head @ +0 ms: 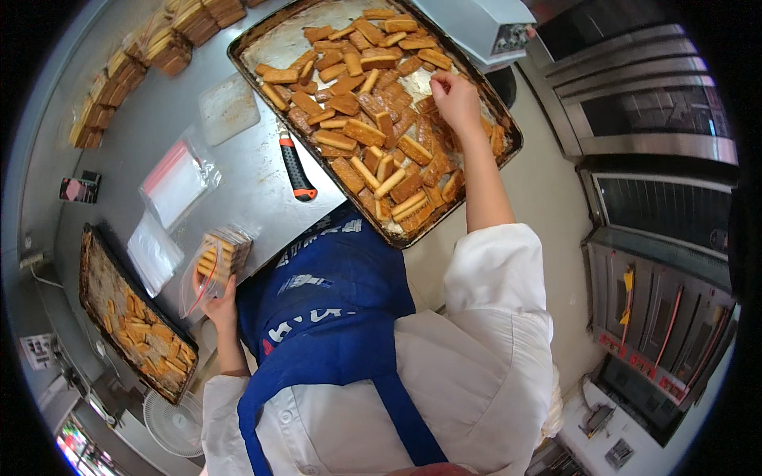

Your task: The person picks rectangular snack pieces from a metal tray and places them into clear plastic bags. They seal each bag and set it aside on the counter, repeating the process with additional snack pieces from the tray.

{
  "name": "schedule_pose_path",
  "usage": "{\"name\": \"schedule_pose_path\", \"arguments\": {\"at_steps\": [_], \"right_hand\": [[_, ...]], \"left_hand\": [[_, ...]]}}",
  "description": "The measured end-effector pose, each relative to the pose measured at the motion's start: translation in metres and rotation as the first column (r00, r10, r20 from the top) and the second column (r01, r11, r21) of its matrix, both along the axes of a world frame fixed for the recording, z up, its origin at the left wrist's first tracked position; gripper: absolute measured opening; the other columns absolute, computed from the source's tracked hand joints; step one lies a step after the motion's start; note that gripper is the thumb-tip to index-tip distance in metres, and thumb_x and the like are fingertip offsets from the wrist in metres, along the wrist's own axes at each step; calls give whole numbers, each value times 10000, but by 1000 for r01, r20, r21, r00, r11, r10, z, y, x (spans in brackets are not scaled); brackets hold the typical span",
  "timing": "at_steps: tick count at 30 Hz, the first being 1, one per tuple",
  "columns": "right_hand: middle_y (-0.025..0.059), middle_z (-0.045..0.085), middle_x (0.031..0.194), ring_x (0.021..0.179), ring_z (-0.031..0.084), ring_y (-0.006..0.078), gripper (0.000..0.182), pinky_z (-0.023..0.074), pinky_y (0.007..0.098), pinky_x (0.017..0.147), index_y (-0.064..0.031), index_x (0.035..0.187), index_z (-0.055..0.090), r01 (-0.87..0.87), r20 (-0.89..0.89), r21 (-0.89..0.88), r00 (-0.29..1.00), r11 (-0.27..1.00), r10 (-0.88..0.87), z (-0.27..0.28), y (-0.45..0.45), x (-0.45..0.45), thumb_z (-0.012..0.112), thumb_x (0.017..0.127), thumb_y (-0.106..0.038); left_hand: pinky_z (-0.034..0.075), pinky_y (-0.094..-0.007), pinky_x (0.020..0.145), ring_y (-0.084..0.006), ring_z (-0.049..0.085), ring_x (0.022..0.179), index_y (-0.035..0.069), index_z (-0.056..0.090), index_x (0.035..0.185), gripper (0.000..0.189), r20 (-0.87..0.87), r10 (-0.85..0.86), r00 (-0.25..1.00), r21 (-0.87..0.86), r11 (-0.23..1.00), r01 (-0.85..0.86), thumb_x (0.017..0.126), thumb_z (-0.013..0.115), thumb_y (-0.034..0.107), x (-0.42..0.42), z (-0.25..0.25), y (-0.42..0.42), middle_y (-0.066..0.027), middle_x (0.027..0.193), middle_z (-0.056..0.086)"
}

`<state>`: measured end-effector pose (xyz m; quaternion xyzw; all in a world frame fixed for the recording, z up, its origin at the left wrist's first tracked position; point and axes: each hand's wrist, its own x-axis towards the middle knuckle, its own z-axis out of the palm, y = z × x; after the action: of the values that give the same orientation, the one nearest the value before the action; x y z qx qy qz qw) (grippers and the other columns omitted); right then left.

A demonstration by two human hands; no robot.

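Note:
At the table's near edge, my left hand [222, 304] holds a clear zip-lock bag [202, 291] with a red seal. Stacked biscuit sticks [218, 256] fill the bag. My right hand [457, 102] is above the right side of a large, dark-rimmed baking tray [268, 44]. Its fingers are curled; whether anything is pinched between them cannot be seen. Across the tray lie many loose, browned biscuit sticks [363, 132], some overlapping. A black-and-orange utility knife [294, 169] rests on the metal table beside the tray.
On the steel table [250, 172] are a pack of zip bags [175, 178], loose bags [153, 253] and a white plastic board [228, 109]. Filled bags [166, 50] line the far edge. A second biscuit tray [110, 279] is at left; ovens [655, 113] stand at right.

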<state>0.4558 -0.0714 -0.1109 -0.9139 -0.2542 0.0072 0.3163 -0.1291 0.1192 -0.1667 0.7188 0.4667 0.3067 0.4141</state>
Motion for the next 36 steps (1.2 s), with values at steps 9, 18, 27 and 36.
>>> {"name": "schedule_pose_path", "arguments": {"at_steps": [9,18,27,36], "right_hand": [[126,725,1038,948,688,314,231,538,431,832,-111,1041,745,-123,87,-99,987,987,132,-9,61,24,621,908,-253],[123,734,996,944,691,322,243,548,458,818,-123,1037,752,-206,69,-256,971,944,231,-3,146,36,628,902,-283],[101,732,1083,977,706,275,545,566,440,817,-90,1082,739,-224,-121,-655,974,721,193,31,206,22,743,811,-563],[83,688,1189,1013,660,167,527,503,320,852,-23,1227,644,-396,-518,74,769,915,374,24,155,-10,733,871,-401]], "left_hand": [[372,-371,1103,-249,467,1291,-13,368,1439,840,34,51,998,-29,998,-50,744,839,4,2,1,-9,-138,1364,498],[431,-400,1068,-266,514,1257,-13,393,1432,833,4,49,999,-66,997,-49,728,835,48,4,9,-11,-149,1358,503],[466,-397,1041,-273,525,1254,10,368,1472,865,30,2,1000,-37,999,-1,735,819,43,4,12,-11,-143,1386,496],[453,-402,1059,-269,532,1249,13,373,1470,874,32,9,999,-40,999,-8,708,801,5,10,12,-10,-125,1396,490]]}}
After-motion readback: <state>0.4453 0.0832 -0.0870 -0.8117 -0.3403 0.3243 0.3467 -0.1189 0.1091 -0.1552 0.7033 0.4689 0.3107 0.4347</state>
